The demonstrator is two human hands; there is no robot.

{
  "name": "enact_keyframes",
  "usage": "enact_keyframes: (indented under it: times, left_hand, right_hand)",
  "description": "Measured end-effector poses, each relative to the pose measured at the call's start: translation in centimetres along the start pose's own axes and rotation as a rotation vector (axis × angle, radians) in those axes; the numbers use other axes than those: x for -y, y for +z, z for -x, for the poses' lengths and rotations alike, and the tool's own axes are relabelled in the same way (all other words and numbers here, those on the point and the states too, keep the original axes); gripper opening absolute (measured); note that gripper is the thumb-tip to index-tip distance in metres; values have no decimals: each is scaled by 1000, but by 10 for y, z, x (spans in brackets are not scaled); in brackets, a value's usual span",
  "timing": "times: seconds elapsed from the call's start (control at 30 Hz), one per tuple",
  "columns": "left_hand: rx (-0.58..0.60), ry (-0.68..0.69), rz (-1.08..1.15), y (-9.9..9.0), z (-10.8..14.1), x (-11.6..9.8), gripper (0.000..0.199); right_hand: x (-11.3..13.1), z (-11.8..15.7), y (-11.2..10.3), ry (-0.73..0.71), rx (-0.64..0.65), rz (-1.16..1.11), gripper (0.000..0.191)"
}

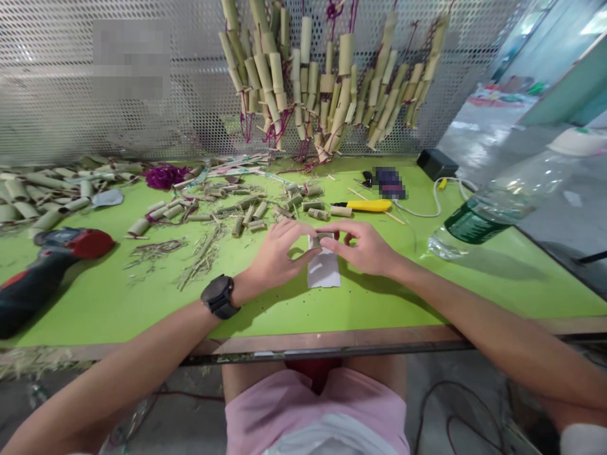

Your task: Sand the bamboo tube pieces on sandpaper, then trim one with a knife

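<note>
At the far left of the frame, a red and black power drill (pixel 52 268) lies on its side on the green bench (pixel 118 309). Beyond it, in the upper left, is a heap of cut bamboo tubes (pixel 47 183), with a tangle of purple thread (pixel 165 177) beside it. Nearer the middle are loose fibres (pixel 202 256), which could cling to the work if a sleeve or wrist swept them across.

The left hand (pixel 279 253), a dark watch (pixel 219 296) on its wrist, reaches in to the centre of the frame. Its thumb and forefinger curve in from both sides of a small dull piece (pixel 317 241) over the top of a white paper strip (pixel 324 268). The right hand (pixel 372 249) meets it there, thumb and forefinger brought in close. Whether either one truly pinches the piece, I cannot tell, as the fingers hide the contact. Uneven pressure from the two sides could twist the piece or flick it away; tugging on thin paper could crease or tear it.

Just beyond the right hand lies a yellow cutter (pixel 372 205), beside a short tube (pixel 341 211). Its blade end is hard to make out; a careless reach that way could nick a finger. At the right, a tilted plastic bottle (pixel 488 215) could tip or spill if the right forearm swung outward and knocked it.
</note>
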State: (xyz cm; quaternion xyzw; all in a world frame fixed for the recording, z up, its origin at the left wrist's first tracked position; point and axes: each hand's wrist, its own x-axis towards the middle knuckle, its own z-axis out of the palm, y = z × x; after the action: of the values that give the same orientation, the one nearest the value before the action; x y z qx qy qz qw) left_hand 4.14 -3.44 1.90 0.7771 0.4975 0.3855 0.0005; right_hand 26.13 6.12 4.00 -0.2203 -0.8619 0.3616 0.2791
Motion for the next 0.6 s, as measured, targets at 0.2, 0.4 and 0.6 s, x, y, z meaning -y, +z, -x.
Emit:
enact_keyframes:
  times: [0.2, 0.4, 0.6]
  left_hand:
    - [381, -228, -112, -2, -1, -1, 85]
    - [492, -293, -103, -1, -2, 1, 83]
    - [520, -296, -138, -4, -4, -1, 86]
  right_hand:
    - [-22, -5, -5, -74, 91, 221, 25]
    - [-24, -5, -3, -60, 145, 351, 30]
    - [-15, -4, -5, -126, 278, 402, 29]
